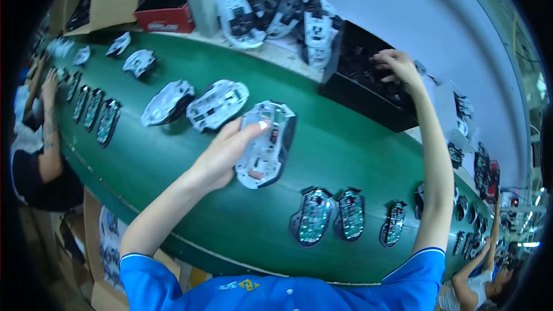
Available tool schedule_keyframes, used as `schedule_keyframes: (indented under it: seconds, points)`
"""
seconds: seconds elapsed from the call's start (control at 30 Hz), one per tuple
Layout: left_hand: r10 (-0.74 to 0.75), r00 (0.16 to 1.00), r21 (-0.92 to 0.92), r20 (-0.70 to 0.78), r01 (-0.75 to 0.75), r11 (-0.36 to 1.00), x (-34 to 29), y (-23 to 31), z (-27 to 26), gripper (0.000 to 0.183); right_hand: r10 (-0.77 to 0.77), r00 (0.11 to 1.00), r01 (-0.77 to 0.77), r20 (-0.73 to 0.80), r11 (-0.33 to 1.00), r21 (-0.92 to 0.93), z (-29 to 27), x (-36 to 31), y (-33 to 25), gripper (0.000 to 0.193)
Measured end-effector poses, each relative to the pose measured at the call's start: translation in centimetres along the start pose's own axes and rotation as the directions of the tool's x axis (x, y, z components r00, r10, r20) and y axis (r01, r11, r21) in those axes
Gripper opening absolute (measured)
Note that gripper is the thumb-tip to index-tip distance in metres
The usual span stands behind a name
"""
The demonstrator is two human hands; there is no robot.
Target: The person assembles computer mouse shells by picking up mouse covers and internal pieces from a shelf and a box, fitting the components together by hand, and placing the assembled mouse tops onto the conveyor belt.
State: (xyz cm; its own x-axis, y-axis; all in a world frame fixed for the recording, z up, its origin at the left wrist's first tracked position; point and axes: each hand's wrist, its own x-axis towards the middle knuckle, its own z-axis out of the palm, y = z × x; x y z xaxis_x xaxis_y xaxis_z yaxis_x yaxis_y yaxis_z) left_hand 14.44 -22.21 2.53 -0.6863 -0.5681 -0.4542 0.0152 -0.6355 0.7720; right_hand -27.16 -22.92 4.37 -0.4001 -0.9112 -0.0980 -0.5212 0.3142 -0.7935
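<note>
Green bench [340, 161] runs beneath the left hand [220, 160], which clamps a shell [257, 154] to its right, thumb over the slotted face; it looks light, stiff, perhaps slick, best held by its rim. A box [358, 102] sits beneath the right hand [400, 69], whose hold I cannot tell

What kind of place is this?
Probably a factory assembly line: a long green work table carries rows of oval dark pieces with green circuit boards, and a black rectangular box holds small dark parts.
</note>
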Motion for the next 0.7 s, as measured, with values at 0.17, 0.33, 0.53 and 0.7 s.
schedule_keyframes:
  seconds: [0.17, 0.33, 0.53, 0.7]
  points:
    - [-0.073, 0.984, -0.060, 0.161, 0.083, 0.995, -2.5, -0.6, 0.4, 0.043, 0.208, 0.978, -0.196, -0.014, 0.944, 0.266, -1.4, -1.3, -0.2, 0.041]
    - [-0.094, 0.935, -0.110, 0.343, 0.139, 0.984, -6.1, -0.5, 0.5, 0.064, -0.020, 0.962, -0.145, 0.273, 0.809, 0.569, 0.4, -8.7, -4.3, 0.025]
    - [-0.072, 0.943, 0.028, 0.326, 0.066, 0.997, -8.8, -2.1, 0.6, 0.073, -0.063, 0.704, -0.653, 0.707, 0.334, 0.680, 9.6, -19.7, -4.8, 0.026]
    - [-0.056, 0.963, 0.091, 0.264, 0.032, 0.995, -10.6, -2.6, 0.9, 0.072, 0.120, 0.737, -0.676, 0.665, 0.141, 0.723, 11.1, -24.1, -4.9, 0.039]
